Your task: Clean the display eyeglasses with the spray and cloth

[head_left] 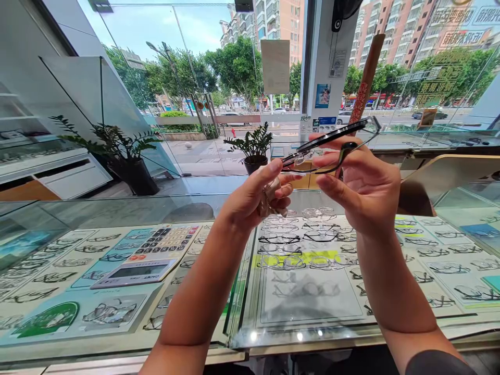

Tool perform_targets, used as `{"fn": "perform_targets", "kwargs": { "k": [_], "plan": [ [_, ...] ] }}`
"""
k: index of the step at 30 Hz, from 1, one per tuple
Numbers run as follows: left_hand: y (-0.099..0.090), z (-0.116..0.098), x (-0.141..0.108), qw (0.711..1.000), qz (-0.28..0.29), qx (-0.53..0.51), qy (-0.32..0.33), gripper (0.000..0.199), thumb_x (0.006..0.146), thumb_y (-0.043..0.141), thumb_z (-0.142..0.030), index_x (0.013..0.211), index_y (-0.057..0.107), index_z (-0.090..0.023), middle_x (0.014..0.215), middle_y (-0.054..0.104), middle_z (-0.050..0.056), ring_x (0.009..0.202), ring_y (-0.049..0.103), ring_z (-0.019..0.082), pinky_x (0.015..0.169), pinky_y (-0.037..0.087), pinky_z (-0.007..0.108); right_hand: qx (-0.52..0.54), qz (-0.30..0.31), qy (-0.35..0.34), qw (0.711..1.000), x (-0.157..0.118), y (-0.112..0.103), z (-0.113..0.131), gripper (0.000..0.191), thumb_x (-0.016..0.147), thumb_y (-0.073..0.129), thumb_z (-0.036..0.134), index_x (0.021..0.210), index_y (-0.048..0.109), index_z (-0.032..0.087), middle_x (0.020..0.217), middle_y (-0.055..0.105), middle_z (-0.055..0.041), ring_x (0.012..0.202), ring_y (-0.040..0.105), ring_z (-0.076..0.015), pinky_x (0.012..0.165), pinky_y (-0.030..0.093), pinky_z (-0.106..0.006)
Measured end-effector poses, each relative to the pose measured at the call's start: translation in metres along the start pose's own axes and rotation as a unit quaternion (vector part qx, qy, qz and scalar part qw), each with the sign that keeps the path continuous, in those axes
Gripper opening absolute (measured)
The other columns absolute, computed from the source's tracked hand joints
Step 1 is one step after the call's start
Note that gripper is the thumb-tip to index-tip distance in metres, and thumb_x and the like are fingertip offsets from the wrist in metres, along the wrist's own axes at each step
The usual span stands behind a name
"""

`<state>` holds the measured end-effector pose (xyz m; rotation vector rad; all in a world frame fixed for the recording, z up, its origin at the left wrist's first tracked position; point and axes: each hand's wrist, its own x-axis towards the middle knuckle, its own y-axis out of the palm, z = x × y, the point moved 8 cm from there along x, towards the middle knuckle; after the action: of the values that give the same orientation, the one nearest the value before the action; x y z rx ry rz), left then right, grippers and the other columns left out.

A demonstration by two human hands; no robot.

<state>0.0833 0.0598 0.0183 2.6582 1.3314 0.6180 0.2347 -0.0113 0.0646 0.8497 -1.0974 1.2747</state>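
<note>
Black-framed glasses [332, 136] are held up above the glass display counter, in front of the window. My left hand [262, 192] is closed, its thumb and fingers pinching the glasses' left end. A crumpled light-brown cloth [269, 202] is tucked within the same hand's fingers. On the other side, my right hand [361, 182] has its fingers curled around the right part of the glasses, with the thumb below the frame. Part of the right fingers is hidden behind the glasses.
Under both arms lies a glass counter [308, 325] with rows of glasses inside. A calculator [150, 255] rests at the left. Potted plants [136, 174] stand beyond, and a wooden-backed panel [449, 177] is at the right.
</note>
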Motion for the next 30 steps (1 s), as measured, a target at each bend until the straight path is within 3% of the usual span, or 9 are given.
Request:
{"fn": "perform_targets", "kwargs": {
  "k": [6,11,15,18,22,26,30],
  "plan": [
    [-0.001,0.013,-0.003,0.995,0.026,0.046,-0.083,0.062,0.072,0.080,-0.080,0.091,0.070,-0.022,0.057,0.040,-0.004,0.045,0.032,0.009,0.043,0.031,0.025,0.012,0.004,0.061,0.998,0.001,-0.002,0.000,0.012,0.090,0.083,0.042,0.101,0.083,0.038,0.118,0.078,-0.0023,0.129,0.069,-0.0340,0.116,0.053,-0.065],
    [0.008,0.008,-0.003,0.995,0.031,0.079,-0.055,0.064,0.072,0.075,-0.084,0.091,0.067,-0.024,0.060,0.048,-0.002,0.045,0.030,0.009,0.042,0.026,0.026,0.037,-0.013,0.056,0.998,0.001,0.000,0.002,0.007,0.090,0.084,0.040,0.097,0.084,0.038,0.111,0.080,-0.0025,0.127,0.071,-0.0334,0.112,0.056,-0.062],
    [0.009,0.000,-0.006,0.986,0.016,0.164,-0.026,0.067,0.076,0.072,-0.086,0.097,0.069,-0.023,0.064,0.055,0.000,0.047,0.039,0.011,0.042,0.029,0.026,0.056,-0.054,0.016,0.997,0.000,-0.003,0.008,0.011,0.090,0.084,0.030,0.096,0.086,0.039,0.101,0.080,-0.0004,0.115,0.075,-0.0295,0.110,0.058,-0.057],
    [0.001,-0.022,-0.013,0.956,-0.047,0.283,0.051,0.059,0.079,0.079,-0.076,0.101,0.071,-0.022,0.075,0.065,0.003,0.057,0.050,0.013,0.047,0.035,0.026,0.021,-0.083,0.026,0.996,0.000,-0.011,0.013,0.006,0.090,0.085,0.036,0.094,0.086,0.040,0.101,0.079,-0.0002,0.114,0.074,-0.0305,0.111,0.057,-0.058],
    [-0.011,-0.057,-0.032,0.876,-0.130,0.446,0.129,0.046,0.075,0.090,-0.061,0.089,0.072,-0.022,0.093,0.073,0.006,0.075,0.059,0.016,0.057,0.041,0.026,-0.028,-0.081,0.061,0.994,0.001,-0.018,0.020,0.001,0.090,0.085,0.037,0.089,0.085,0.036,0.100,0.077,-0.0020,0.115,0.074,-0.0321,0.109,0.057,-0.060],
    [-0.016,-0.074,-0.052,0.848,-0.124,0.499,0.128,0.036,0.079,0.088,-0.055,0.085,0.072,-0.023,0.077,0.068,0.003,0.062,0.051,0.015,0.053,0.034,0.027,-0.101,-0.024,0.079,0.991,-0.007,-0.018,0.016,0.006,0.092,0.082,0.042,0.091,0.083,0.036,0.104,0.077,-0.0025,0.118,0.072,-0.0331,0.107,0.057,-0.060],
    [-0.017,-0.075,-0.064,0.845,-0.080,0.523,0.079,0.031,0.076,0.091,-0.048,0.084,0.074,-0.023,0.062,0.060,0.000,0.055,0.049,0.016,0.053,0.029,0.028,-0.193,0.139,0.028,0.971,-0.034,-0.008,0.005,0.008,0.095,0.080,0.036,0.102,0.082,0.034,0.111,0.081,-0.0035,0.107,0.073,-0.0280,0.098,0.057,-0.052]
  ]
}}
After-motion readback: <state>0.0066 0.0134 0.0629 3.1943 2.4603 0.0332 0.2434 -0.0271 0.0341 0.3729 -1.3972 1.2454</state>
